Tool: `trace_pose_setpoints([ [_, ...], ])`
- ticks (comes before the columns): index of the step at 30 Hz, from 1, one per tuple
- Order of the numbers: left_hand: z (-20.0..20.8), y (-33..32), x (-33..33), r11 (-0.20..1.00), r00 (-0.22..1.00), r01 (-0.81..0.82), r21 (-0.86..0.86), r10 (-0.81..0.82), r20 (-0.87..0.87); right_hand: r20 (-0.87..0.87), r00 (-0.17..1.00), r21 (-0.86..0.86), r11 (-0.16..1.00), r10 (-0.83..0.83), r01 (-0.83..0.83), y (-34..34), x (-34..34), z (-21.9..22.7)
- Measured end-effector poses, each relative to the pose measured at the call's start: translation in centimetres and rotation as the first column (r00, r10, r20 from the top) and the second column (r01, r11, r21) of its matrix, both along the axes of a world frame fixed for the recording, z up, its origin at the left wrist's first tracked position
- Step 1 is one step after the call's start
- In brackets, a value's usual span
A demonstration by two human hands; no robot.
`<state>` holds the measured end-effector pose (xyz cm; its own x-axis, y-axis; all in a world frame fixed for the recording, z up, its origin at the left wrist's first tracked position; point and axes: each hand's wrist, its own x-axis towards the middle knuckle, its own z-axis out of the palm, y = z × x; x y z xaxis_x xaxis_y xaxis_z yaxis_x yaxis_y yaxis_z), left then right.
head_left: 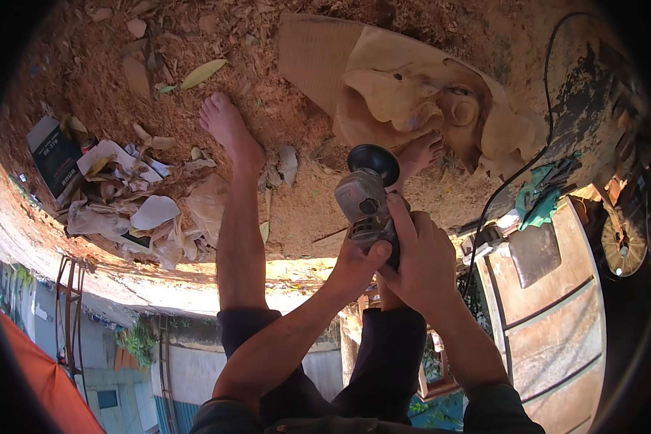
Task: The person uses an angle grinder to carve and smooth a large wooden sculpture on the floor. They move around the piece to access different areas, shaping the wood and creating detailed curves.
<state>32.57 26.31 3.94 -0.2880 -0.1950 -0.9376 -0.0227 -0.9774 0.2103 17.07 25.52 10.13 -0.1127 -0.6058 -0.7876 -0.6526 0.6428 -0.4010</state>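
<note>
Both hands are wrapped round a dusty grey angle grinder point(360, 197) with a round black disc point(375, 162) at its far end. My left hand point(362, 262) closes on the body from the near left, thumb on top. My right hand point(425, 249) grips it from the right, with a finger stretched along its side. Beyond the disc, a large carved piece of pale wood point(387, 79) with curled relief lies on the ground, and my right foot point(421, 150) is against its near edge. The disc appears apart from the wood. Part of the grinder's body is hidden under my fingers.
A black cord point(550, 94) loops down the right side. Cardboard point(312, 61) lies under the wood's left end. Wood chips cover the ground around my left foot point(228, 126). Crumpled plastic point(155, 213) and a dark box point(54, 159) lie left; green cloth point(541, 195) lies right.
</note>
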Motion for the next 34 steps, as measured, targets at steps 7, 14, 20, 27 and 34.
trace_pose_setpoints([
  [7,-3.1,-1.5,0.4,0.987,0.988,-0.124,0.099,0.132,-0.075,-0.074,0.986,0.039,0.988,0.150,-0.148,-3.1,2.5,-2.9],
  [14,-0.9,0.8,1.1,0.973,0.982,-0.151,0.175,0.168,-0.087,-0.064,0.993,-0.044,0.994,0.094,-0.097,-0.5,2.0,0.1],
  [20,-3.5,-5.0,-0.8,0.860,0.891,-0.450,0.241,0.414,0.189,-0.051,0.997,-0.058,0.996,0.059,-0.062,-4.4,2.5,-3.0],
  [27,-2.0,-1.9,2.6,0.977,0.985,-0.121,0.174,0.140,-0.104,0.037,0.999,0.080,0.997,0.004,-0.007,-0.5,2.3,-0.1],
  [34,-8.8,-4.3,5.4,0.989,0.948,-0.079,0.128,0.114,-0.298,-0.012,0.999,-0.081,0.996,-0.034,0.033,-4.0,1.5,-2.8],
])
